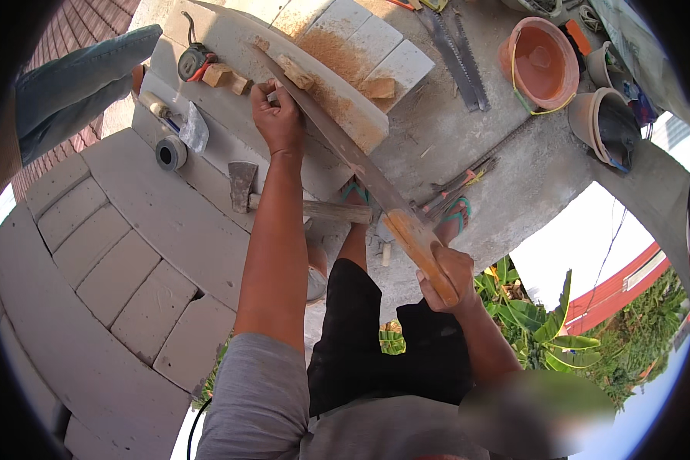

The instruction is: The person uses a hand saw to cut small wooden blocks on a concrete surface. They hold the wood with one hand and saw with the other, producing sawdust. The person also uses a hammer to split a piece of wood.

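My right hand (446,277) is closed on the wooden handle (418,249) of a long flat-bladed hand tool (333,138), its dark blade running diagonally up to the left across a pale block (360,107). My left hand (277,119) is closed, fingertips at the blade near its far end; what they hold is unclear. A wood piece (295,73) lies beside the blade on that block. Left of my hand are wood offcuts (224,77) and a tape measure (194,63). An axe (241,185) lies just below my left hand, its handle crossing toward my feet.
Saw blades (456,61) lie at the top, buckets (533,61) at the right, pliers-like tools (448,195) by my right foot. A tape roll (171,153) and plastic bag (194,130) sit left. Stacked blocks (115,253) fill the lower left. Another person's legs (84,84) are upper left.
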`<act>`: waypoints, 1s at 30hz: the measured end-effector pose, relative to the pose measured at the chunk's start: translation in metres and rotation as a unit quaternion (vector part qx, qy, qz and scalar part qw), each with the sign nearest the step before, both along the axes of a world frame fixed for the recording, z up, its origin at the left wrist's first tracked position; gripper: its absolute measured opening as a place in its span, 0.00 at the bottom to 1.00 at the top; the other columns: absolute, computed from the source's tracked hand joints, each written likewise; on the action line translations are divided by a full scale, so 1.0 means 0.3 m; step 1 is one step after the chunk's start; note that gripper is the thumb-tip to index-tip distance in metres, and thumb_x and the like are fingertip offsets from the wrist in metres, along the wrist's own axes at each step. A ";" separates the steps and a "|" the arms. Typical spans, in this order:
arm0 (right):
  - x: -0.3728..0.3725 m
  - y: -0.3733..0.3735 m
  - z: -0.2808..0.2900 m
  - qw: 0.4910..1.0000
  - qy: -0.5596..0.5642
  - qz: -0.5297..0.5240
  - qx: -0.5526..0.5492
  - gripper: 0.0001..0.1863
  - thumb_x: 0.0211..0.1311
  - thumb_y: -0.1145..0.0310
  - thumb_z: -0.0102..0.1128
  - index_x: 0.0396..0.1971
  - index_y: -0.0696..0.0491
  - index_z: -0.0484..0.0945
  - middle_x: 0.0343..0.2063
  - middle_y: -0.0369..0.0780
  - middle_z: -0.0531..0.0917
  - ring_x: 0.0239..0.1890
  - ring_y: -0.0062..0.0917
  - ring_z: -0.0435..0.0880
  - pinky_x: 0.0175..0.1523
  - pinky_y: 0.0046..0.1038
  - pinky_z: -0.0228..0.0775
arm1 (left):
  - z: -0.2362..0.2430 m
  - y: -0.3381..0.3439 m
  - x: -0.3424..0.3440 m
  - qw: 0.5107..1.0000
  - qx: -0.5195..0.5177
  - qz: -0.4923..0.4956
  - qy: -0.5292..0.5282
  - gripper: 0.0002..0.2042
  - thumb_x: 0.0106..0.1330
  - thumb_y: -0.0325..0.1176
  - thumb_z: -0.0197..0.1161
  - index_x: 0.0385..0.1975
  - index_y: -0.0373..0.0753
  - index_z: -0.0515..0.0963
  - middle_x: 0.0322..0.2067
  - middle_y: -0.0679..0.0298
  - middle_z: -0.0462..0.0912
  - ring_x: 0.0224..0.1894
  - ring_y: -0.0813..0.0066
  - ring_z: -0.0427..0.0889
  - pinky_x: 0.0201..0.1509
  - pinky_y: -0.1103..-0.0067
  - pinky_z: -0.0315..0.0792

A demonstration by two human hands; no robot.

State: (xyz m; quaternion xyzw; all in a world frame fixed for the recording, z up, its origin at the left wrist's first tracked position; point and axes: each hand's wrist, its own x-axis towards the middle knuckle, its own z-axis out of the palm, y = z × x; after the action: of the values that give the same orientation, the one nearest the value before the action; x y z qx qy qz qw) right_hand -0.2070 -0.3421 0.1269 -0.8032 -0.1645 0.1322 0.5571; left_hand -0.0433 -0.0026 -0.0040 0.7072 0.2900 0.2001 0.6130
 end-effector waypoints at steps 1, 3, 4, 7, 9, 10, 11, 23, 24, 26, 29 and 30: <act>-0.015 -0.022 0.017 1.000 0.017 0.000 0.001 0.10 0.48 0.74 0.68 0.21 0.55 0.72 0.19 0.43 0.73 0.21 0.45 0.78 0.28 0.38 0.72 | 0.002 -0.011 -0.003 0.998 0.064 0.006 -0.020 0.04 0.79 0.30 0.61 0.40 0.40 0.74 0.36 0.69 0.81 0.31 0.87 0.77 0.36 0.84 0.73; 0.017 -0.011 0.005 1.000 0.030 -0.004 0.008 0.11 0.48 0.73 0.68 0.20 0.55 0.72 0.18 0.43 0.72 0.20 0.45 0.77 0.28 0.39 0.72 | 0.002 0.001 -0.004 0.999 0.040 0.010 -0.018 0.04 0.79 0.30 0.61 0.41 0.40 0.74 0.37 0.69 0.81 0.32 0.87 0.78 0.37 0.84 0.73; 0.069 0.047 -0.039 1.000 0.016 -0.004 0.022 0.11 0.48 0.73 0.69 0.21 0.55 0.72 0.18 0.43 0.72 0.20 0.46 0.77 0.28 0.39 0.71 | 0.002 -0.015 0.002 0.999 0.025 0.011 -0.020 0.04 0.79 0.29 0.61 0.41 0.40 0.74 0.37 0.69 0.80 0.32 0.86 0.78 0.38 0.84 0.74; 0.269 0.242 -0.110 0.997 0.014 -0.009 0.078 0.07 0.50 0.78 0.68 0.30 0.57 0.79 0.24 0.45 0.77 0.21 0.43 0.80 0.28 0.38 0.73 | 0.028 -0.054 0.019 0.995 -0.078 -0.040 -0.047 0.04 0.79 0.29 0.61 0.41 0.39 0.74 0.38 0.69 0.81 0.33 0.86 0.77 0.40 0.84 0.74; 0.225 0.224 -0.104 0.999 -0.008 -0.006 0.052 0.06 0.51 0.78 0.67 0.30 0.58 0.79 0.24 0.45 0.78 0.22 0.43 0.80 0.29 0.38 0.73 | 0.043 -0.035 0.020 0.999 -0.029 -0.039 -0.018 0.03 0.79 0.29 0.61 0.41 0.40 0.74 0.38 0.69 0.80 0.33 0.87 0.77 0.41 0.85 0.74; 0.187 0.200 -0.085 0.999 -0.017 -0.003 0.035 0.06 0.51 0.78 0.66 0.30 0.58 0.79 0.24 0.45 0.78 0.22 0.43 0.80 0.29 0.38 0.73 | 0.040 -0.026 0.012 0.999 -0.008 -0.037 -0.001 0.03 0.79 0.29 0.61 0.41 0.40 0.74 0.38 0.69 0.80 0.34 0.87 0.76 0.41 0.85 0.74; 0.140 0.153 -0.047 0.999 0.000 -0.004 0.035 0.05 0.52 0.79 0.65 0.30 0.58 0.80 0.24 0.45 0.78 0.22 0.43 0.81 0.29 0.37 0.73 | 0.019 -0.004 0.017 0.999 0.000 -0.030 -0.019 0.03 0.79 0.29 0.61 0.41 0.40 0.74 0.38 0.69 0.80 0.33 0.87 0.76 0.41 0.85 0.73; 0.210 0.236 -0.077 1.000 -0.008 -0.010 0.025 0.08 0.51 0.77 0.68 0.32 0.60 0.81 0.24 0.45 0.78 0.21 0.42 0.80 0.27 0.38 0.73 | 0.036 -0.033 0.014 0.998 -0.047 -0.043 -0.022 0.04 0.79 0.30 0.62 0.43 0.39 0.75 0.39 0.68 0.81 0.30 0.87 0.75 0.34 0.85 0.70; 0.143 0.190 -0.065 1.000 -0.015 0.002 0.013 0.09 0.50 0.77 0.68 0.33 0.61 0.81 0.25 0.45 0.79 0.21 0.42 0.81 0.28 0.38 0.73 | 0.031 -0.010 0.015 0.999 -0.021 -0.033 -0.013 0.04 0.79 0.30 0.62 0.43 0.39 0.75 0.38 0.68 0.81 0.29 0.87 0.75 0.34 0.85 0.70; 0.009 0.053 0.009 0.999 -0.020 0.026 -0.007 0.10 0.49 0.78 0.67 0.34 0.62 0.82 0.26 0.47 0.81 0.23 0.43 0.83 0.29 0.38 0.76 | -0.018 0.037 -0.008 0.999 0.031 -0.004 0.009 0.05 0.79 0.31 0.62 0.42 0.38 0.75 0.36 0.68 0.82 0.29 0.87 0.75 0.33 0.85 0.70; -0.011 -0.026 0.027 0.999 -0.001 0.045 -0.015 0.12 0.48 0.79 0.65 0.37 0.63 0.82 0.29 0.49 0.83 0.25 0.44 0.86 0.32 0.38 0.79 | -0.028 0.016 0.000 0.998 0.060 0.010 0.007 0.05 0.78 0.31 0.63 0.42 0.38 0.76 0.36 0.69 0.81 0.29 0.87 0.74 0.33 0.85 0.70; -0.013 -0.034 0.026 0.998 0.015 0.052 -0.023 0.13 0.48 0.79 0.64 0.37 0.63 0.82 0.30 0.50 0.84 0.26 0.44 0.87 0.32 0.37 0.80 | -0.021 0.005 -0.014 0.999 0.047 0.007 0.016 0.04 0.78 0.31 0.63 0.42 0.38 0.76 0.37 0.69 0.81 0.30 0.87 0.75 0.33 0.85 0.70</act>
State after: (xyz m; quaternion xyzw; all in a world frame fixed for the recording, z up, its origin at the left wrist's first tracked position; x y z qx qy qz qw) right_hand -0.2108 -0.3523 0.1348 -0.8043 -0.1941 0.1766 0.5331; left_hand -0.0474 -0.0012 -0.0104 0.7365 0.2944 0.2067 0.5728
